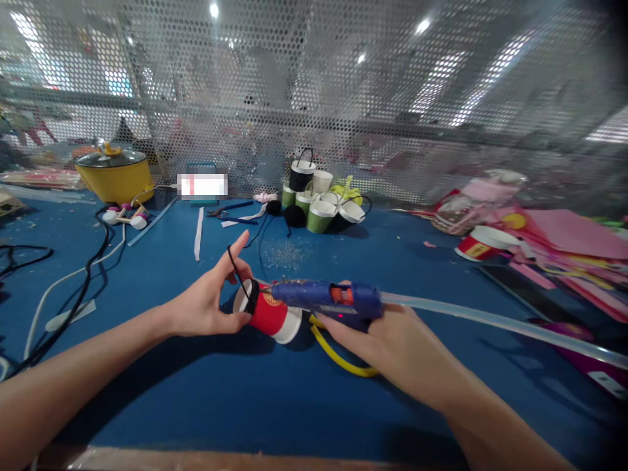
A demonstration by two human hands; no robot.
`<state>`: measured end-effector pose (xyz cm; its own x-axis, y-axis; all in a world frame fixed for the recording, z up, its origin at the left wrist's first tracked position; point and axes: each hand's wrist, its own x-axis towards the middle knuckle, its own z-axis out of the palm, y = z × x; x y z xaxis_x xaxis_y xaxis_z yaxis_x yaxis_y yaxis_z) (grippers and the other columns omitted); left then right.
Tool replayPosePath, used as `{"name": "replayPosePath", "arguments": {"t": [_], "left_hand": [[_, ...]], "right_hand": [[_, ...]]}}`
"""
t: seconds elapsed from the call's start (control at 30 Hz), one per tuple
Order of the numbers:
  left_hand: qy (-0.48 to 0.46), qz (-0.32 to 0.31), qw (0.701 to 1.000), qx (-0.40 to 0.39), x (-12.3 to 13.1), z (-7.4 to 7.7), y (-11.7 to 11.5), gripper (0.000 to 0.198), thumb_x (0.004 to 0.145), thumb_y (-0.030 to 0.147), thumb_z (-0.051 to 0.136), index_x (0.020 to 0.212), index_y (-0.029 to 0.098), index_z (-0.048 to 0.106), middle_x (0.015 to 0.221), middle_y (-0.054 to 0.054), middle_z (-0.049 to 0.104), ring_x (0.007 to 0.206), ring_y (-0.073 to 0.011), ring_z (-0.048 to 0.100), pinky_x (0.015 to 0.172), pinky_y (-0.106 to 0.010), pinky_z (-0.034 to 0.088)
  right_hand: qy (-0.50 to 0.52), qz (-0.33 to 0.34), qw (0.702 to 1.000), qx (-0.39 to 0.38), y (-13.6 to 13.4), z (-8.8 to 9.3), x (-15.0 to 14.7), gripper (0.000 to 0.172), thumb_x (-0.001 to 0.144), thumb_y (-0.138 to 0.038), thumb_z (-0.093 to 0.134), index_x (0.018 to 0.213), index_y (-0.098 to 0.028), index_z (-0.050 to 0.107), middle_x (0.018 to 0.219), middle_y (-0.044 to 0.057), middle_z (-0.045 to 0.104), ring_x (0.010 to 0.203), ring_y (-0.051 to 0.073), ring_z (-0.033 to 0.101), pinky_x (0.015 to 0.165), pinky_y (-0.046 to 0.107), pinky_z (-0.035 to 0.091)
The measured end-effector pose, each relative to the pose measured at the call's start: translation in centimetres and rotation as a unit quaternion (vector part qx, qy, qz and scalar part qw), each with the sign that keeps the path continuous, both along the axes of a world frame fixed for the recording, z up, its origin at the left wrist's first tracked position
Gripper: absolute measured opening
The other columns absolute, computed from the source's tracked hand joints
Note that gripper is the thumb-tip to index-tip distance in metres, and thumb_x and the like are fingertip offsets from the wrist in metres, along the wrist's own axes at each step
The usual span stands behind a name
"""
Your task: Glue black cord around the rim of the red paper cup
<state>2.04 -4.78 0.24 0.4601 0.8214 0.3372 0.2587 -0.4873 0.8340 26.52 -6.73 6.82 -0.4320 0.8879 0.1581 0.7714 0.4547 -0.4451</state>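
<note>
My left hand [220,291] grips a red paper cup [271,317] that lies tilted on its side, thumb below and fingers behind it. Black cord [239,271] is at the cup's left end and loops up by my raised index finger. My right hand [383,333] is wrapped round a blue hot glue gun [324,297], whose nozzle is against or just over the cup near a gold emblem. A clear glue stick [490,322] runs out of the gun's back to the right. Below the gun a yellow strip [341,363] curves on the blue table.
Small green, black and white cups [321,216] with cord handles stand at the back beside black yarn balls [294,216]. Pliers [230,212] lie left of them. A yellow pot [115,173] and cables [98,248] occupy the left. Pink sheets [564,235] and another red cup [483,243] are right.
</note>
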Motion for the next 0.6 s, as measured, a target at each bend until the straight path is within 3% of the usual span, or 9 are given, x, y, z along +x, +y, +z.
{"name": "replayPosePath", "arguments": {"t": [0.13,0.27,0.6], "left_hand": [[-0.001,0.012,1.000,-0.007,-0.03,-0.15,0.10,0.103,0.069,0.013,0.062,0.143,0.032,-0.007,0.101,-0.003,0.047,0.092,-0.0193,0.047,0.090,-0.042,0.034],[-0.006,0.019,1.000,-0.006,0.00,-0.18,0.20,0.102,0.069,0.016,0.062,0.143,0.033,-0.006,0.100,-0.002,0.046,0.090,-0.0182,0.046,0.088,-0.041,0.035],[-0.005,0.008,1.000,0.000,-0.04,-0.13,0.00,0.102,0.069,0.014,0.062,0.143,0.034,-0.005,0.102,-0.002,0.046,0.092,-0.0191,0.047,0.090,-0.042,0.035]], "right_hand": [[-0.011,-0.002,1.000,-0.017,-0.32,-0.33,0.17,0.023,0.081,-0.034,0.045,0.071,-0.022,0.062,0.066,0.001,0.066,0.058,0.018,0.059,0.056,0.030,0.049],[-0.031,-0.001,0.999,-0.013,-0.45,-0.48,0.20,0.022,0.081,-0.035,0.045,0.072,-0.022,0.061,0.069,0.002,0.066,0.061,0.019,0.060,0.061,0.031,0.049],[-0.002,0.004,1.000,-0.022,-0.31,-0.06,0.15,0.020,0.080,-0.033,0.047,0.066,-0.024,0.058,0.058,0.001,0.062,0.051,0.016,0.054,0.051,0.028,0.045]]}}
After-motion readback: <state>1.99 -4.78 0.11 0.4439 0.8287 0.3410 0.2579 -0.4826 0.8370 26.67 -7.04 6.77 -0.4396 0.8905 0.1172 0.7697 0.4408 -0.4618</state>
